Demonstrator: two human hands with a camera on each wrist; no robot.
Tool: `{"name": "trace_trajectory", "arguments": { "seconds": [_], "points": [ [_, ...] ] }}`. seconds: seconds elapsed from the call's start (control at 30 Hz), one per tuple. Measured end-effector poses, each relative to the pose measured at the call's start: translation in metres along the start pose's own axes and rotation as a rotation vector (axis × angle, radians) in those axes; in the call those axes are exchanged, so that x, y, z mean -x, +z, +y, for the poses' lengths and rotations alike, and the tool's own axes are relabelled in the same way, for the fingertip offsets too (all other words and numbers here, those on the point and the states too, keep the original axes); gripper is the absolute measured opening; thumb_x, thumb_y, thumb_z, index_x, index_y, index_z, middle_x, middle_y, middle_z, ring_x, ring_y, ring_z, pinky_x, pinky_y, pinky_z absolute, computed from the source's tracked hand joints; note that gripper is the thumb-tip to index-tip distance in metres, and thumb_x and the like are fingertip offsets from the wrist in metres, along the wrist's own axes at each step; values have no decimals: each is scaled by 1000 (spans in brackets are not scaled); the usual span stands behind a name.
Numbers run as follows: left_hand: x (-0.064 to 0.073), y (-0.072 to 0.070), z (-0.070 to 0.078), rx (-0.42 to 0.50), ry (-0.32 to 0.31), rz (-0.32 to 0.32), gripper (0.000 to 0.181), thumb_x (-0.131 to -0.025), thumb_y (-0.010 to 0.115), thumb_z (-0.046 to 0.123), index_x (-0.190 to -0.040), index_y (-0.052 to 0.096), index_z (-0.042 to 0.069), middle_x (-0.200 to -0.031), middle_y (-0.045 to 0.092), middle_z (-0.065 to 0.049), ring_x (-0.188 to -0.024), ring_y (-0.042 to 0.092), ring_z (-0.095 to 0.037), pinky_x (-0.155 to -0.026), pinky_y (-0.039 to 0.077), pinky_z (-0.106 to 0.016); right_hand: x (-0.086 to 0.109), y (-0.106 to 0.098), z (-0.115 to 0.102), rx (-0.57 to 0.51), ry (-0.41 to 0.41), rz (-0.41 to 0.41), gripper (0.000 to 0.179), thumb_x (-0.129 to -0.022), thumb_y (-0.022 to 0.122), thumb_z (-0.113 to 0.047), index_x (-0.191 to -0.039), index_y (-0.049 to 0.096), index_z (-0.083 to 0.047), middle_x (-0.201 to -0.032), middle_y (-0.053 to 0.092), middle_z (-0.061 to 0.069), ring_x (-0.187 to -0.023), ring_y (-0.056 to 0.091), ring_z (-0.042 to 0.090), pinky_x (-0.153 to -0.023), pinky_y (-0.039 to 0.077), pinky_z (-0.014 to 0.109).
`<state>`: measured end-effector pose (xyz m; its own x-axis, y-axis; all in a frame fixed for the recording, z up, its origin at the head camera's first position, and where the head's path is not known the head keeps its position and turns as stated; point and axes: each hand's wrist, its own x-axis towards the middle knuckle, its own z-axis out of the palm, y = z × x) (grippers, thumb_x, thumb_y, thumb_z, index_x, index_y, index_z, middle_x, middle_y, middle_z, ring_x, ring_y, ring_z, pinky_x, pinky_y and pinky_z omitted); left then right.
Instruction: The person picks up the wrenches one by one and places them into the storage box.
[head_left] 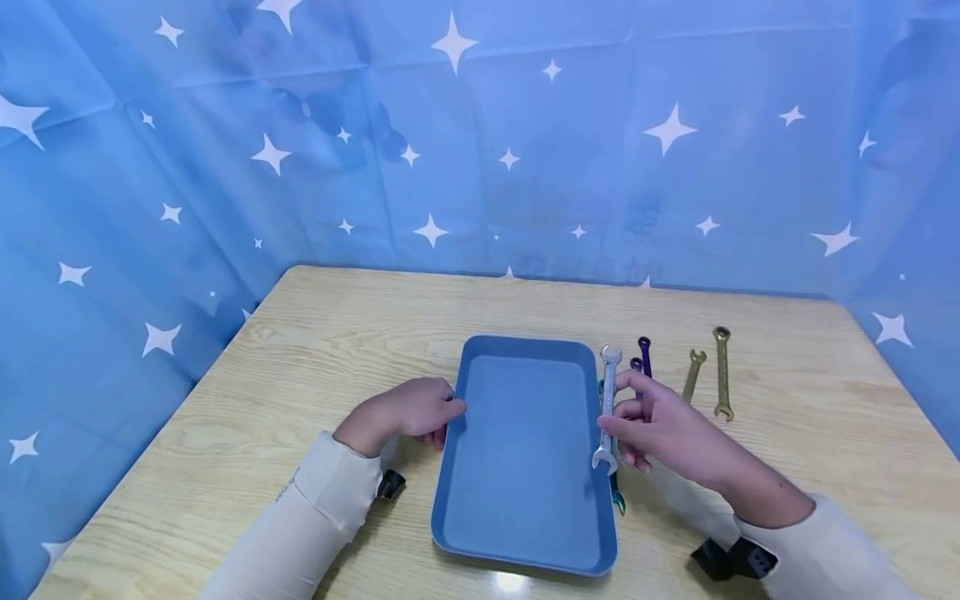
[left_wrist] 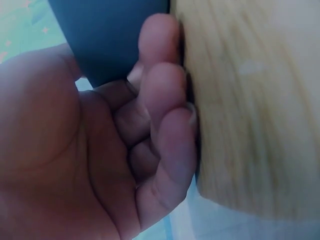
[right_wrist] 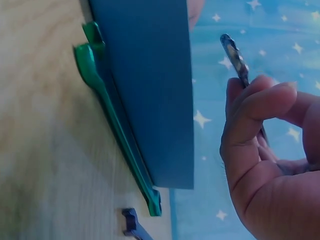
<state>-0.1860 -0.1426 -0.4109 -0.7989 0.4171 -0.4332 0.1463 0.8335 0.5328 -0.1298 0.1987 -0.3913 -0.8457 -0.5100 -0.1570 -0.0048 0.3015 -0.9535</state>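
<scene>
A blue rectangular tray (head_left: 521, 467) lies on the table with a bare inside. At its left rim is my left hand (head_left: 412, 408), thumb over the edge and the other fingers curled against the outer wall (left_wrist: 112, 40). My right hand (head_left: 667, 433) pinches a silver wrench (head_left: 608, 396) between thumb and fingers, above the tray's right rim. The wrench points away from me. In the right wrist view a green wrench (right_wrist: 117, 130) lies on the table right along the tray's outer wall, partly hidden by the right hand in the head view.
Behind the right hand lie two purple wrenches (head_left: 645, 354), partly covered by it. Farther right are a short gold wrench (head_left: 692, 377) and a longer gold wrench (head_left: 722, 371). A blue star-patterned curtain (head_left: 480, 150) hangs behind the wooden table (head_left: 360, 325).
</scene>
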Motion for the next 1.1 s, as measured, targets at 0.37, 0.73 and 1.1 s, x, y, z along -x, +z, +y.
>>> {"name": "trace_trajectory", "arguments": {
  "seconds": [0.37,0.73,1.1],
  "points": [
    [-1,-1,0,0,22,-1,50,-102,40,29,-63,68,11,-58,68,-1,-51,57,-16,-55,46,-29,-8,14,-6,5,30,-48,37,-103,56,-27,-101,29,-4,-68,60,11,-54,60,30,-49,52,41],
    [-1,1,-2,7,18,4,51,-102,41,29,-63,67,11,-57,68,-1,-50,56,-16,-55,46,-30,-26,32,-16,92,29,-106,32,-102,57,-19,-96,31,-3,-67,65,11,-48,62,25,-50,54,42],
    [-1,0,-1,9,-3,6,49,-103,41,29,-65,67,11,-60,68,-2,-51,57,-16,-55,46,-29,-47,48,-13,68,70,-151,29,-99,61,-11,-112,37,-1,-73,68,16,-54,65,22,-53,57,44]
  ]
}}
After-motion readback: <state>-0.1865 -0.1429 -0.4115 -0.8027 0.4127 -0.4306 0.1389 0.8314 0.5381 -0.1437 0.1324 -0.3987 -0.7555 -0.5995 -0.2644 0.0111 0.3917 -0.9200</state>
